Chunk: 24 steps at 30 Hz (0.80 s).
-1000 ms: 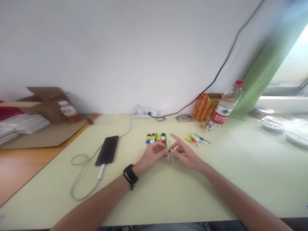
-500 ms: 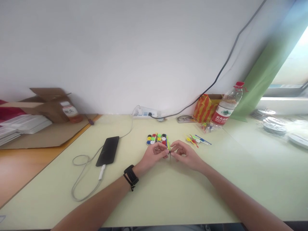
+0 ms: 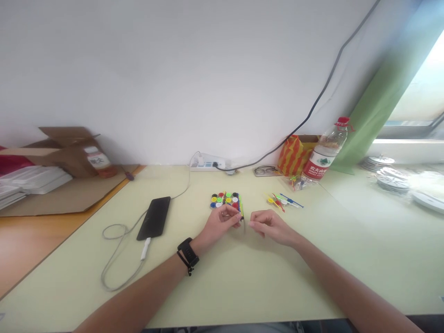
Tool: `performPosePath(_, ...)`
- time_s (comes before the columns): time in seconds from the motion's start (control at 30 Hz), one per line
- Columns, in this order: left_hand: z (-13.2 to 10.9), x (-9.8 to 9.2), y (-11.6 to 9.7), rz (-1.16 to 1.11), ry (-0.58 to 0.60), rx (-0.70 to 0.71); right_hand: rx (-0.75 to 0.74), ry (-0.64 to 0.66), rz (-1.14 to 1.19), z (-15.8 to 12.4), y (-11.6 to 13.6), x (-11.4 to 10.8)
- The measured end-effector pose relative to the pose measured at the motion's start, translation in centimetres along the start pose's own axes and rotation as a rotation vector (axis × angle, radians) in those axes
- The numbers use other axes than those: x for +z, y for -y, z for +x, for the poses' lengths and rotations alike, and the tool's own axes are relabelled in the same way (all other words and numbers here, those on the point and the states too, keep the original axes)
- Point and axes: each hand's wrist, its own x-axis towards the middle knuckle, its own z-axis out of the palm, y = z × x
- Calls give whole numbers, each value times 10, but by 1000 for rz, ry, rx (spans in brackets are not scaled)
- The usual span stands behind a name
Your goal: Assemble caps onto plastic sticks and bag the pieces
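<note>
My left hand (image 3: 222,224), with a black watch (image 3: 188,252) on the wrist, pinches a thin dark stick-like piece (image 3: 242,219) between thumb and forefinger. Its exact kind is too small to tell. A short gap to the right, my right hand (image 3: 272,227) is closed with thumb and forefinger together; whatever is in it, if anything, is hidden. Just beyond my left hand lie small coloured discs (image 3: 228,200) in rows, partly covered by the fingers, with thin coloured strips among them. Thin coloured plastic sticks (image 3: 292,200) and a few discs lie beyond my right hand.
A black phone (image 3: 154,218) with a grey cable lies at left. Along the wall are a power strip (image 3: 207,164), glasses (image 3: 265,170), a striped bag (image 3: 290,156) and a large water bottle (image 3: 324,152). Stacked silvery discs (image 3: 392,180) stand right; cardboard (image 3: 62,194) lies far left.
My right hand has moved slightly away to the right from the dark piece, and its fingers have curled in. My left hand keeps its pinch. The view has shifted a little.
</note>
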Motion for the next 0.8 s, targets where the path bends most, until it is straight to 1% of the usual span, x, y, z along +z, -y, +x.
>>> performPosePath(0.03, 0, 0, 0, 3, 0, -1, 1, 10, 4, 0, 0, 0)
performPosePath(0.17, 0, -1, 1, 8, 18, 6, 29, -82, 38, 2, -1, 2)
performPosePath(0.23, 0, -1, 0, 8, 24, 6, 48, -102, 49, 2, -2, 3)
performPosePath(0.37, -1, 0, -2, 12, 16, 0, 66, -85, 21, 1, -2, 2)
performPosePath(0.53, -2, 2, -5, 25, 28, 21, 35, -31, -3, 1, -2, 3)
performPosePath(0.67, -2, 2, -5, 16, 3, 7, 60, -77, 12, 1, -4, 5)
performPosePath(0.8, -2, 1, -5, 17, -6, -5, 67, -114, -24, -1, -5, 7)
